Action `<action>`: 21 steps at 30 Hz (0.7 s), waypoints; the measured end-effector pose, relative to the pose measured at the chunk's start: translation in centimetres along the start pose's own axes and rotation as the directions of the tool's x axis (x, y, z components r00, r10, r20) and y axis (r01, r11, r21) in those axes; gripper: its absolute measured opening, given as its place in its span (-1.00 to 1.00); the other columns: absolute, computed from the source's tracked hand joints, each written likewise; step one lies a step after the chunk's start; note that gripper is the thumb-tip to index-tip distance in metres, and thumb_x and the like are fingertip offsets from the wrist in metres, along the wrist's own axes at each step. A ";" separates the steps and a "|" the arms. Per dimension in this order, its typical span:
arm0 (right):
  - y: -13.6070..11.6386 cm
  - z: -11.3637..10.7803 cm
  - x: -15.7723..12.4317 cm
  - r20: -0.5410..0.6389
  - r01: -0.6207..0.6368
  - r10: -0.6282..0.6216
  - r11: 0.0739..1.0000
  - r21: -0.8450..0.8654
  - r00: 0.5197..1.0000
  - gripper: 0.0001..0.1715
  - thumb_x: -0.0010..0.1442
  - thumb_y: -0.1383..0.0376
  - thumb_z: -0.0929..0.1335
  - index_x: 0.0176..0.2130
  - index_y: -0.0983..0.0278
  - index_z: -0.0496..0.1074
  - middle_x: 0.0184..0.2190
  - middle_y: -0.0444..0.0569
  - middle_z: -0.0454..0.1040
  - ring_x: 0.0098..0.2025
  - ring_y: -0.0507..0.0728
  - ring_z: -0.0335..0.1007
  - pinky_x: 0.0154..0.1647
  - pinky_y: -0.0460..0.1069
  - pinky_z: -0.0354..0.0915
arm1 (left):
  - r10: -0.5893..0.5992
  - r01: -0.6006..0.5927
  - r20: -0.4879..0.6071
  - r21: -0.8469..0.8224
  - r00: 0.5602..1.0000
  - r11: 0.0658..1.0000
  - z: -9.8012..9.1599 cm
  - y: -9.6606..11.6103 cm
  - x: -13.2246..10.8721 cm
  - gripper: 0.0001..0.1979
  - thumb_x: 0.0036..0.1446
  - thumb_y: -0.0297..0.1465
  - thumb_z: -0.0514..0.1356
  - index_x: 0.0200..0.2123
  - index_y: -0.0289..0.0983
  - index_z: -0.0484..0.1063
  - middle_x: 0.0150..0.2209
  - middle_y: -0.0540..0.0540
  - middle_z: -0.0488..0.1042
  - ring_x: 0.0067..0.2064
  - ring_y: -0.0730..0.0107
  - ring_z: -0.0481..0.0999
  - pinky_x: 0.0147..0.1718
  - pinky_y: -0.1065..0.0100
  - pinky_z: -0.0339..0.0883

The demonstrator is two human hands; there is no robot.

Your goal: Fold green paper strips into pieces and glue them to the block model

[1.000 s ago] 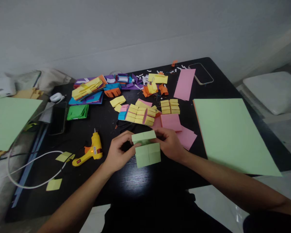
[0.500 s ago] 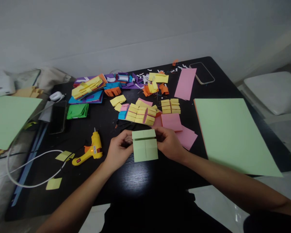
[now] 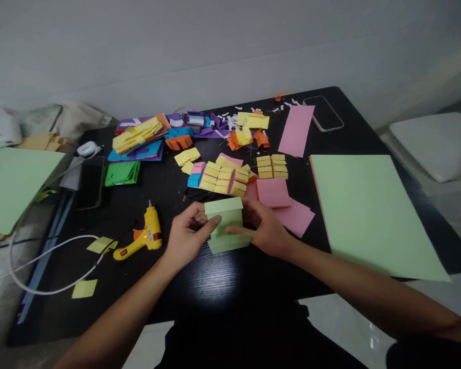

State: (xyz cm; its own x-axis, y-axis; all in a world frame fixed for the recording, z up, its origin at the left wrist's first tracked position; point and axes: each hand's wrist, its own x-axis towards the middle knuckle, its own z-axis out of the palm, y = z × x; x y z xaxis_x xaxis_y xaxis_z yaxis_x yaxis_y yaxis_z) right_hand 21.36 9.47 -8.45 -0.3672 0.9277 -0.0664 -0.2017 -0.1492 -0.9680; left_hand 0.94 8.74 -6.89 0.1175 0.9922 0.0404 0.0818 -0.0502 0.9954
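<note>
A folded light-green paper piece [image 3: 226,215] stands on the black table [image 3: 223,287] near its front middle. My left hand [image 3: 186,236] grips its left side, thumb laid across the front. My right hand [image 3: 263,230] holds its right side with fingers pressed along the lower fold. Both hands are closed on the paper, which is bent so that its upper flap faces me. Just behind it lie pink paper squares [image 3: 272,192] and a row of folded yellow pieces [image 3: 223,179].
A yellow glue gun [image 3: 144,236] with a white cord [image 3: 42,271] lies left of my hands. A large green sheet [image 3: 369,210] covers the table's right side. Colourful paper stacks [image 3: 142,138], a pink strip [image 3: 296,130], two phones [image 3: 325,114] and yellow scraps [image 3: 84,288] lie around.
The green paper, lying flatter with both panels showing, has been folded and raised between my hands; my fingers have moved onto its front.
</note>
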 end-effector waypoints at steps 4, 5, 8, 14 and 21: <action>-0.4 -0.3 0.0 -0.055 0.037 -0.041 0.997 -0.066 0.998 -0.70 0.15 0.15 0.59 -0.18 0.21 0.56 -0.21 -0.03 0.66 -0.15 0.20 0.63 -0.06 0.10 0.52 | 0.023 -0.023 0.006 -0.007 1.000 1.000 0.0 0.5 0.1 -0.79 0.07 -0.33 0.48 -0.37 -0.27 0.53 -0.53 0.07 0.48 -0.52 0.53 0.40 -0.51 0.51 0.34; -0.4 -0.3 0.0 -0.062 0.045 -0.049 0.996 -0.075 0.997 -0.72 0.15 0.17 0.59 -0.20 0.21 0.56 -0.23 -0.04 0.66 -0.18 0.18 0.62 -0.09 0.08 0.51 | 0.029 -0.029 0.009 -0.013 1.000 1.000 0.0 0.5 0.1 -0.79 0.05 -0.34 0.50 -0.38 -0.27 0.55 -0.54 0.08 0.48 -0.53 0.54 0.39 -0.51 0.52 0.35; -0.6 -0.3 0.0 -0.073 0.058 -0.065 0.995 -0.085 0.995 -0.77 0.14 0.20 0.59 -0.23 0.22 0.58 -0.27 -0.06 0.66 -0.23 0.15 0.61 -0.17 0.04 0.49 | 0.043 -0.043 0.021 -0.025 0.999 0.999 -0.1 0.6 0.1 -0.83 0.03 -0.37 0.51 -0.37 -0.27 0.60 -0.54 0.07 0.49 -0.53 0.55 0.39 -0.49 0.52 0.39; -0.9 -0.4 0.1 -0.072 0.057 -0.061 0.997 -0.057 0.996 -0.78 0.17 0.16 0.57 -0.27 0.23 0.58 -0.30 -0.08 0.67 -0.24 0.14 0.62 -0.19 0.02 0.48 | 0.032 -0.031 0.020 -0.049 0.999 0.998 -0.1 0.6 0.1 -0.85 0.04 -0.39 0.50 -0.32 -0.27 0.64 -0.49 0.02 0.57 -0.51 0.51 0.47 -0.43 0.49 0.47; -0.9 -0.5 0.3 -0.075 0.034 -0.042 0.994 -0.100 0.996 -0.79 0.20 0.14 0.54 -0.27 0.21 0.57 -0.30 -0.07 0.64 -0.25 0.15 0.58 -0.14 0.08 0.50 | 0.022 -0.022 -0.006 0.010 1.000 1.000 -0.1 0.7 0.2 -0.89 0.06 -0.38 0.48 -0.35 -0.26 0.66 -0.48 0.00 0.62 -0.50 0.47 0.52 -0.44 0.46 0.50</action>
State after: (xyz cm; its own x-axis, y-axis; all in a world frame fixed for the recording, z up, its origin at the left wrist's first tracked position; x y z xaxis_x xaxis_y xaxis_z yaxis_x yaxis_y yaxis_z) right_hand 21.89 10.03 -7.74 -0.2890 0.9563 -0.0441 -0.1226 -0.0826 -0.9890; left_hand 0.92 8.87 -6.19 0.1135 0.9916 0.0629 0.0889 -0.0732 0.9933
